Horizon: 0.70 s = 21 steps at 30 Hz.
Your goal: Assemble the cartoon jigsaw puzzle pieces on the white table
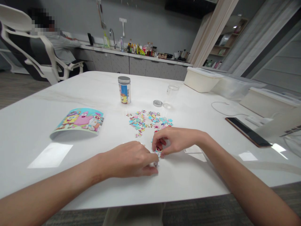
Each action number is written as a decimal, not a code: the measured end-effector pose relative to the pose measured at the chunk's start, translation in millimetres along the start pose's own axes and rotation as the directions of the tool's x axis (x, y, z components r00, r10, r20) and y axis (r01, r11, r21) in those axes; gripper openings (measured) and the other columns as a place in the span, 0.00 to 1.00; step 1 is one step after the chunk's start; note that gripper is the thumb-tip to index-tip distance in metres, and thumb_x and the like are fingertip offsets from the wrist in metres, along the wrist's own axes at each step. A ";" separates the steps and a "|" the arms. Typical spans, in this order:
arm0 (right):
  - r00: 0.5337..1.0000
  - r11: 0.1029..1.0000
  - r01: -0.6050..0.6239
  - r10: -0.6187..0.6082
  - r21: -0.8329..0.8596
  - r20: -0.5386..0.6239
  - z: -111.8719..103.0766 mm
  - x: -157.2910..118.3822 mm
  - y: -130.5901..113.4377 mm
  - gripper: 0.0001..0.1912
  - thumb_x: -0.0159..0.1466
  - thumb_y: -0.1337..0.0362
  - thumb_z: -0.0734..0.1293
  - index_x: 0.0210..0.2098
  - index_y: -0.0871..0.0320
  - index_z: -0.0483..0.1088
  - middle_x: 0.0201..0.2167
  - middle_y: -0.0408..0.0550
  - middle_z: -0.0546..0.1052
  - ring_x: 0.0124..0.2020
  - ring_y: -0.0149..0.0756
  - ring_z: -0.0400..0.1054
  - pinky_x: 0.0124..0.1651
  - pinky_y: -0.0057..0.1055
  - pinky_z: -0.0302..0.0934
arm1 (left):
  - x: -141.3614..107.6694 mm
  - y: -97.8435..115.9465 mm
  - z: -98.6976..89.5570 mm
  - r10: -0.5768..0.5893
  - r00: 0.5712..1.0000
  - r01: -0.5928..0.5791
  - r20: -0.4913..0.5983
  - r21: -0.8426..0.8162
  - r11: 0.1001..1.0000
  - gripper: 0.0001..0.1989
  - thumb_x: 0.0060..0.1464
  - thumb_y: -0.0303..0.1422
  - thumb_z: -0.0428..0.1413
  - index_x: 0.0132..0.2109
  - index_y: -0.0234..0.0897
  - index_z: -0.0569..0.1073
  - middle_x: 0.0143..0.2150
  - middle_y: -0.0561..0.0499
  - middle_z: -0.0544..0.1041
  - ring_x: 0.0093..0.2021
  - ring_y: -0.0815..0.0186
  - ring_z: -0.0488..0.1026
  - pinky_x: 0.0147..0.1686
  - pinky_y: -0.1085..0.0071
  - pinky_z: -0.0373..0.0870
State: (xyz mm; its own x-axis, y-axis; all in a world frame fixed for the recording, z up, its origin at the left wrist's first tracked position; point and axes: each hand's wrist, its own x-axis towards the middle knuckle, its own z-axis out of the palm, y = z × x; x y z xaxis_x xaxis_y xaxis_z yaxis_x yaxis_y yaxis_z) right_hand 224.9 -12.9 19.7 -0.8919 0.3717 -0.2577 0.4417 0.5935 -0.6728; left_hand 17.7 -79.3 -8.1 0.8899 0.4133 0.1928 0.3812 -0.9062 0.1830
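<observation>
Several joined jigsaw puzzle pieces point(158, 153) lie on the white table between my two hands. My left hand point(134, 159) has its thumb and index finger closed at the lower left end of these pieces, pinching a puzzle piece there. From the upper right, my right hand point(171, 140) curls its fingers and thumb around the upper part of the same pieces. Its fingers partly cover them. Just beyond my hands, a spread of loose puzzle pieces point(141, 121) lies on the table. To the left, a curved picture sheet point(82, 121) shows cartoon figures.
A lidded jar point(124, 90) with a cartoon label stands farther back. Beside it are a metal lid point(157, 103) and an open clear jar point(172, 94). On the right are a phone point(248, 131), a cable and storage boxes point(202, 80). A person sits in a chair point(44, 53) at the back left.
</observation>
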 end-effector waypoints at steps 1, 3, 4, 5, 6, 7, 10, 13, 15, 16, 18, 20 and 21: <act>1.000 1.000 -0.004 0.004 0.000 0.000 0.0 -0.1 -0.1 0.12 0.55 0.66 0.72 0.39 0.60 0.74 0.30 0.43 0.72 0.32 0.30 0.65 0.36 0.26 0.61 | 0.5 0.6 -0.1 0.004 1.000 -0.004 0.008 -0.011 1.000 0.05 0.58 0.33 0.57 0.38 0.36 0.76 0.24 0.54 0.77 0.22 0.68 0.71 0.21 0.71 0.55; 1.000 1.000 -0.013 0.013 -0.003 0.000 -0.1 -0.2 -0.3 0.12 0.55 0.66 0.72 0.39 0.60 0.74 0.30 0.43 0.72 0.31 0.30 0.65 0.36 0.26 0.61 | 1.1 1.6 -1.8 0.027 0.999 -0.026 0.043 -0.027 0.999 0.06 0.60 0.32 0.56 0.34 0.37 0.75 0.24 0.54 0.77 0.22 0.69 0.71 0.21 0.72 0.55; 1.000 1.000 -0.016 0.016 -0.005 -0.002 -0.2 -0.3 -0.4 0.12 0.55 0.66 0.72 0.39 0.60 0.74 0.30 0.43 0.73 0.31 0.30 0.65 0.36 0.26 0.61 | 1.1 2.0 -3.4 0.043 0.997 -0.040 0.068 -0.043 0.998 0.07 0.60 0.31 0.55 0.33 0.37 0.75 0.24 0.54 0.77 0.22 0.69 0.70 0.22 0.72 0.55; 1.000 1.000 -0.018 0.018 -0.008 -0.003 -0.4 -0.3 -0.6 0.12 0.55 0.66 0.72 0.39 0.60 0.74 0.30 0.43 0.73 0.31 0.30 0.65 0.35 0.26 0.61 | 0.9 2.3 -5.5 0.055 0.994 -0.049 0.096 -0.064 0.997 0.07 0.59 0.29 0.55 0.33 0.37 0.76 0.23 0.54 0.76 0.22 0.70 0.70 0.22 0.72 0.56; 1.000 1.000 -0.021 0.021 -0.011 -0.004 -0.5 -0.4 -0.8 0.12 0.55 0.65 0.72 0.39 0.60 0.74 0.30 0.43 0.73 0.31 0.30 0.65 0.35 0.26 0.61 | 0.3 2.6 -7.9 0.060 0.990 -0.049 0.125 -0.089 0.995 0.06 0.58 0.27 0.55 0.33 0.38 0.76 0.23 0.54 0.76 0.22 0.70 0.69 0.22 0.72 0.56; 1.000 1.000 -0.024 0.024 -0.013 -0.004 -0.6 -0.4 -0.9 0.12 0.55 0.65 0.72 0.39 0.60 0.74 0.30 0.43 0.73 0.32 0.30 0.65 0.35 0.26 0.61 | -0.4 2.7 -10.4 0.058 0.987 -0.042 0.149 -0.111 0.993 0.06 0.56 0.25 0.56 0.35 0.39 0.77 0.24 0.54 0.77 0.22 0.69 0.69 0.22 0.73 0.55; 1.000 1.000 -0.027 0.027 -0.008 -0.002 -0.7 -0.2 -1.1 0.12 0.55 0.64 0.72 0.39 0.60 0.74 0.31 0.43 0.73 0.32 0.30 0.65 0.35 0.26 0.61 | -2.7 3.2 -16.8 0.015 0.982 0.011 0.190 -0.137 0.990 0.13 0.51 0.21 0.56 0.40 0.42 0.78 0.23 0.55 0.76 0.22 0.69 0.69 0.21 0.73 0.54; 1.000 1.000 -0.019 0.019 -0.003 -0.002 -0.8 0.2 -0.9 0.12 0.56 0.64 0.72 0.39 0.60 0.74 0.30 0.43 0.72 0.32 0.30 0.65 0.35 0.26 0.61 | -2.9 4.2 -19.2 -0.050 0.979 0.077 0.197 -0.136 0.988 0.13 0.51 0.23 0.56 0.42 0.42 0.77 0.22 0.55 0.74 0.22 0.68 0.69 0.20 0.73 0.54; 1.000 1.000 -0.016 0.016 -0.005 -0.001 -0.8 0.3 -0.6 0.12 0.55 0.65 0.72 0.39 0.60 0.74 0.30 0.43 0.72 0.31 0.30 0.65 0.35 0.26 0.61 | -1.9 4.7 -19.2 -0.099 0.971 0.135 0.216 -0.161 0.978 0.10 0.52 0.28 0.59 0.44 0.41 0.76 0.23 0.55 0.74 0.22 0.67 0.69 0.21 0.74 0.55; 1.000 1.000 -0.017 0.017 -0.005 -0.001 -0.8 0.3 -0.4 0.12 0.55 0.66 0.72 0.39 0.60 0.74 0.30 0.42 0.72 0.31 0.29 0.65 0.35 0.26 0.61 | -1.4 4.8 -19.1 -0.116 0.967 0.158 0.227 -0.174 0.972 0.09 0.53 0.31 0.60 0.44 0.41 0.76 0.23 0.54 0.74 0.23 0.67 0.70 0.22 0.74 0.56; 1.000 1.000 -0.019 0.019 -0.004 -0.002 -0.8 0.2 0.0 0.12 0.55 0.66 0.72 0.39 0.60 0.74 0.30 0.42 0.72 0.31 0.29 0.65 0.36 0.26 0.61 | -1.0 4.8 -19.2 -0.126 0.962 0.172 0.242 -0.181 0.968 0.07 0.55 0.34 0.59 0.42 0.42 0.77 0.25 0.54 0.75 0.25 0.67 0.72 0.23 0.74 0.58; 1.000 1.000 -0.016 0.016 -0.002 -0.002 -0.4 0.0 0.4 0.12 0.55 0.67 0.72 0.39 0.60 0.74 0.30 0.42 0.72 0.32 0.29 0.65 0.36 0.26 0.61 | -1.4 4.5 -19.8 -0.104 0.964 0.147 0.243 -0.164 0.975 0.07 0.58 0.31 0.56 0.42 0.43 0.77 0.26 0.53 0.76 0.27 0.66 0.73 0.25 0.74 0.59; 1.000 1.000 -0.015 0.015 -0.003 -0.002 -0.2 -0.2 0.6 0.12 0.55 0.67 0.72 0.39 0.60 0.74 0.30 0.43 0.72 0.32 0.30 0.65 0.36 0.26 0.61 | -1.7 4.4 -20.2 -0.090 0.966 0.130 0.244 -0.154 0.979 0.09 0.58 0.29 0.55 0.43 0.43 0.77 0.27 0.53 0.76 0.28 0.66 0.73 0.25 0.74 0.60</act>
State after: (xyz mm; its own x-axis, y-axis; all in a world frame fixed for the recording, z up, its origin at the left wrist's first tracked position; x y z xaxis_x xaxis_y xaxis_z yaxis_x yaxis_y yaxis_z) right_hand 225.4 -12.5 19.5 -0.8851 0.3820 -0.2660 0.4550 0.5901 -0.6669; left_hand 12.8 -82.2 11.9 0.8863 0.4585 -0.0650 0.4502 -0.8201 0.3531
